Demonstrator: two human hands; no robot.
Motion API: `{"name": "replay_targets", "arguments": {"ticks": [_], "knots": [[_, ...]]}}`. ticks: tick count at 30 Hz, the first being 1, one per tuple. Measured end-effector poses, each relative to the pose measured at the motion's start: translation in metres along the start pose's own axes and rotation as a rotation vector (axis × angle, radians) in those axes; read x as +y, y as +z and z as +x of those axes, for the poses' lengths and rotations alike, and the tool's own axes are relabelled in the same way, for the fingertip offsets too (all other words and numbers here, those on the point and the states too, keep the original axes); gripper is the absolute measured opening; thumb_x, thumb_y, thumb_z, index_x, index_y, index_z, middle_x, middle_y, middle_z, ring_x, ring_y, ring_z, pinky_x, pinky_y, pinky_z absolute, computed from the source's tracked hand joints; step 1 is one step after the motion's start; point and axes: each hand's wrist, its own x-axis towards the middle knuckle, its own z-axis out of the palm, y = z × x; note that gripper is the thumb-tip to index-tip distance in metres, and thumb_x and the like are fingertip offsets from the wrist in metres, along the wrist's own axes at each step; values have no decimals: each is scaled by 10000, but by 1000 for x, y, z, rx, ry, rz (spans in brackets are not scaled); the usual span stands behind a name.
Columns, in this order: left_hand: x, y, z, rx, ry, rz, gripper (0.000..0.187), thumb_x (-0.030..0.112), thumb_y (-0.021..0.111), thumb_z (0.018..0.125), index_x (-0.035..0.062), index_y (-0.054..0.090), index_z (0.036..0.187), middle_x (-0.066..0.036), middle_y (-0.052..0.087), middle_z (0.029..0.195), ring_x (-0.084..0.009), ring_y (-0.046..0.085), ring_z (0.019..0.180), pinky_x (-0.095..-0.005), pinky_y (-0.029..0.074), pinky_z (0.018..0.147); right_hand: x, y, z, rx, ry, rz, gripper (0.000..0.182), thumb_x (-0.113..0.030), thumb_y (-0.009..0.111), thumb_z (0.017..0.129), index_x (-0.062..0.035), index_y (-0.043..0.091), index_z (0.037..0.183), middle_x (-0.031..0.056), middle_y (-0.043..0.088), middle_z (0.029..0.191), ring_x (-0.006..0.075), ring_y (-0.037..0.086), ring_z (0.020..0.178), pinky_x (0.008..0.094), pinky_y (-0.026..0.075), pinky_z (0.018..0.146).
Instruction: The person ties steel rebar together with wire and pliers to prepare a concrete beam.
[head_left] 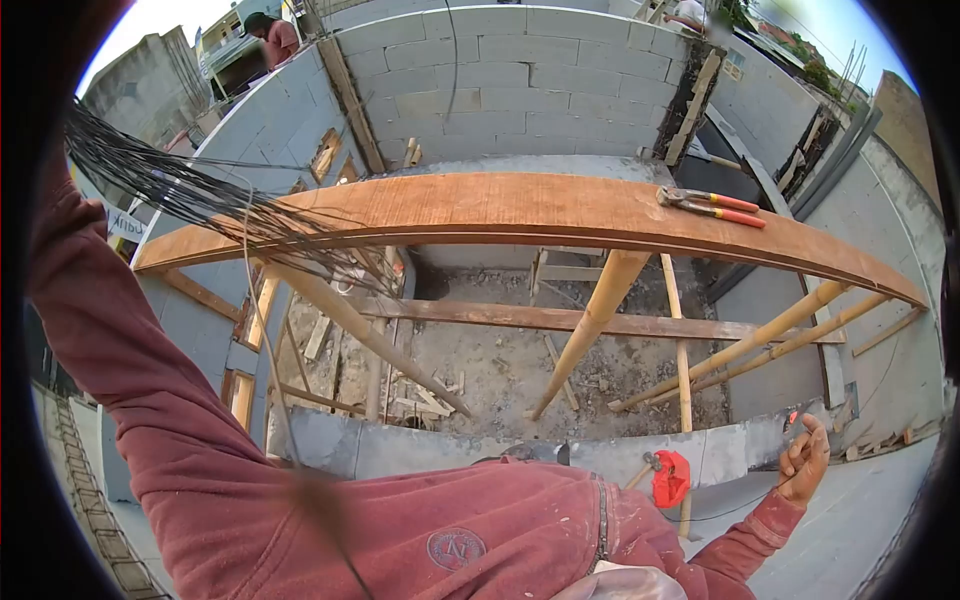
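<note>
The bundle of black wires [185, 185] is at upper left, its long axis slanting down and rightward from the nearer left hand [84, 212] across the wooden plank [480, 207]; whether those dim fingers grip it, I cannot tell. Pliers [715, 207] lie on the plank's right part; the right hand [803, 464] is well apart below them, fingers partly curled, whether pinching anything unclear.

Left hand hidden at left edge; wire bundle [205, 190] cut off there.
</note>
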Motion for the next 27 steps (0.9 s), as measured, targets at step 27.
{"name": "replay_targets", "arguments": {"ticks": [27], "knots": [[-371,304,-207,-288,-220,1549,291,231,508,888,-9,523,1050,-175,624,976,-343,610,960,-451,487,767,30,19,-11,15,194,-232,275,-265,554,918,-2,596,987,1,459,516,25,315,359,169,233,308]]}}
